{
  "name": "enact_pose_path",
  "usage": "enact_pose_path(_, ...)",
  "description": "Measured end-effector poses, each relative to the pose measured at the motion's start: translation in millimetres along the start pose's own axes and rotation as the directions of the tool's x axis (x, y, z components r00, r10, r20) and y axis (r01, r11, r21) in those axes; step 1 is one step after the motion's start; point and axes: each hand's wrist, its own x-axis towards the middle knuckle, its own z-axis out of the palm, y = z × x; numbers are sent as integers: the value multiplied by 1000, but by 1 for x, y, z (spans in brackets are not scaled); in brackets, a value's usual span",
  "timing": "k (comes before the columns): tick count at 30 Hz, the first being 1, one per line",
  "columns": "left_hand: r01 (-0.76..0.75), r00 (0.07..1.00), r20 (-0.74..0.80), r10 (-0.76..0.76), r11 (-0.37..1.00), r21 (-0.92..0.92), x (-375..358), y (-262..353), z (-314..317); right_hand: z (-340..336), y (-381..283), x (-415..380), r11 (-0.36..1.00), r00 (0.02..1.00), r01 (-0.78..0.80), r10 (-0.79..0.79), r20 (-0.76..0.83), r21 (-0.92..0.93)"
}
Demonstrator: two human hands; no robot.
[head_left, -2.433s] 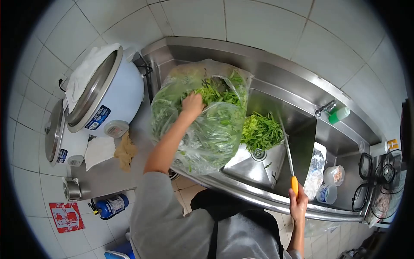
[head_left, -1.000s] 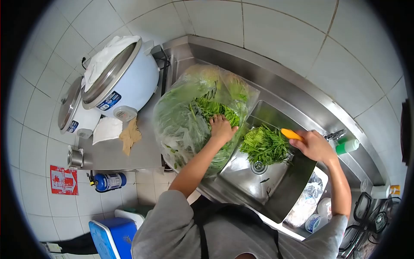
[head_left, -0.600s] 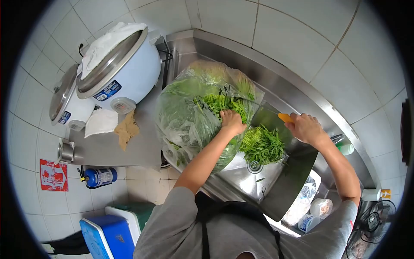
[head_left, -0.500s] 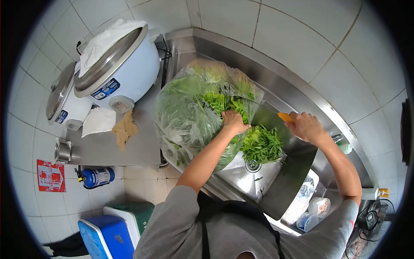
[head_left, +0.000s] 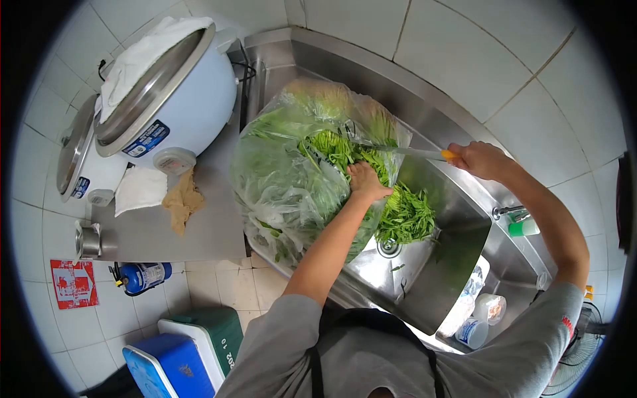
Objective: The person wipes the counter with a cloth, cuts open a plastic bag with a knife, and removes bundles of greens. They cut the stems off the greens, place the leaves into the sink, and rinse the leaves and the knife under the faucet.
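Note:
In my right hand [head_left: 479, 160] is a knife [head_left: 418, 153] with an orange handle, my fingers wrapped round it. Its blade points left and lies across a bundle of leafy greens [head_left: 334, 147] at the mouth of a clear plastic bag [head_left: 282, 172]. My left hand [head_left: 366, 180] grips these greens just below the blade, its fingertips partly hidden among the leaves. A pile of cut greens [head_left: 406, 215] sits right of my left hand, in the steel sink [head_left: 375, 270] beside the drain.
Two large rice cookers [head_left: 179, 106] stand on the steel counter at left, near a brown cloth [head_left: 180, 202]. Plastic containers [head_left: 472, 333] stand right of the basin. Cooler boxes [head_left: 174, 365] and a blue fire extinguisher [head_left: 141, 277] are at lower left.
My right hand has moved slightly up and right. The knife blade, earlier angled up-left with its handle lower, now lies flatter across the greens. My left hand stays on the bundle.

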Motion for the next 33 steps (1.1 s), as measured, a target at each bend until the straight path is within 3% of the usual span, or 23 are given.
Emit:
enact_pose_path(1, -6, 1000, 22, 8, 998, -57, 3, -2, -1, 0, 1, 4, 1000, 999, -15, 15, 32, -1)
enact_pose_path(2, -39, 996, -86, 38, 999, -17, 2, -3, 3, 6, 2, 6, 1000, 999, -17, 16, 42, 14)
enact_pose_path(5, -64, 990, -131, 61, 998, -19, 6, -5, 11, 29, 13, 17, 999, 997, 1, -4, 72, 38)
enact_pose_path(7, -78, 989, -131, 74, 997, -25, 4, -4, 10, 60, 12, 23, 1000, 999, -6, 6, -36, -2)
enact_pose_path(9, -84, 990, -119, 81, 996, -26, 4, -6, 10, 77, 4, 38, 998, 998, -48, 46, 42, 38)
enact_pose_path(11, -99, 977, -191, 93, 995, -20, 2, -4, 12, 96, 0, 53, 1000, 998, -10, 11, -65, 12)
enact_pose_path(16, -162, 978, -152, 143, 979, -121, 6, -14, 16, 111, 0, 45, 995, 999, 23, -18, -50, 96)
enact_pose_path(19, -132, 990, -77, 120, 977, -170, 8, -14, 7, 159, -1, 57, 996, 982, -66, 75, -173, 54)
enact_pose_path(22, -152, 985, -103, 138, 979, -133, 8, -14, -3, 185, -7, 78, 976, 985, -74, 104, -141, 206)
enact_pose_path(24, -98, 991, 69, 114, 974, -204, 7, -16, -11, 187, -7, 70, 980, 979, -17, 57, -194, 197)
enact_pose_path(25, -104, 990, 70, 119, 977, -188, 10, -18, -6, 187, -9, 71, 977, 977, -23, 66, -202, 210)
enact_pose_path(27, -150, 984, -113, 135, 980, -133, 13, -26, 11, 186, -13, 72, 966, 982, -30, 76, -171, 256)
enact_pose_path(29, -30, 993, 105, 61, 961, -275, 12, -19, -15, 189, -15, 90, 966, 973, -45, 100, -207, 256)
enact_pose_path(32, -34, 996, 74, 53, 970, -243, 22, -32, -12, 174, -13, 94, 946, 978, 28, 40, -203, 322)
enact_pose_path(33, -55, 998, -33, 48, 965, -255, 28, -49, 0, 176, -13, 90, 930, 991, -14, 61, -116, 367)
